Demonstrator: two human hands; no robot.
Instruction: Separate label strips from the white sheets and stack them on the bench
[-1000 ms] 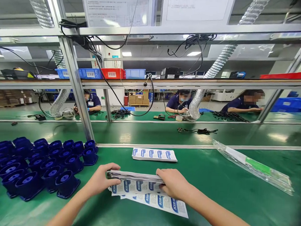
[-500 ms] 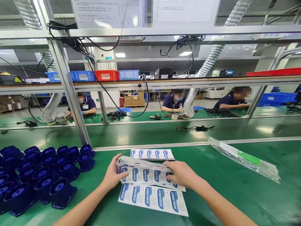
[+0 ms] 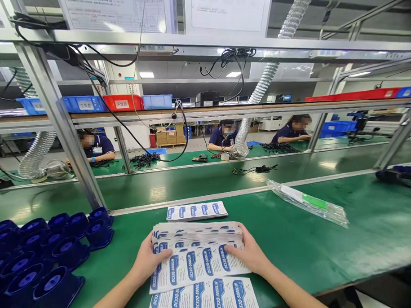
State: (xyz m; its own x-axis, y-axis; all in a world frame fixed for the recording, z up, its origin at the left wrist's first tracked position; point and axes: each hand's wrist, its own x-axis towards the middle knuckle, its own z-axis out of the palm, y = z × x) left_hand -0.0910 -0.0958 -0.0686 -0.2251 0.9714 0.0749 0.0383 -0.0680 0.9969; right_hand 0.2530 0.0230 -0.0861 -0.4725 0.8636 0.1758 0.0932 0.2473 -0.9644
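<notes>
A long green bench (image 3: 323,248) filled the lower half of the frame. A slanted aluminium post (image 3: 61,122) rose from it at the left, up to a rail with papers hung along the top edge. Beyond a strip of belt, three people in dark blue sat at a second bench across the middle. A ribbed silver hose (image 3: 37,152) hung at the left, and blue and red bins (image 3: 123,102) stood on the shelf above them.

A crowd of dark blue plastic housings (image 3: 36,256) sat at lower left, near the left hand but apart from it. A clear plastic bag (image 3: 308,203) with a green strip inside lay right of centre, well clear of the hands. A small pile of label sheets (image 3: 196,211) lay flat just beyond the hands.

At lower centre was the fanned stack of sheets (image 3: 195,248), resting over a loose sheet (image 3: 207,300) at the bottom edge. Nothing stood in the way of it.

The left hand (image 3: 148,260) had its grip closed on the fan's left edge, thumb on top. The right hand (image 3: 251,254) grasped the right edge, fingers spread over the upper sheets.

Each sheet carried rows of blue panels with white lettering that seemed to read "DCS2Q-500UL/H". The smaller print and the bin tags were too small to read.
</notes>
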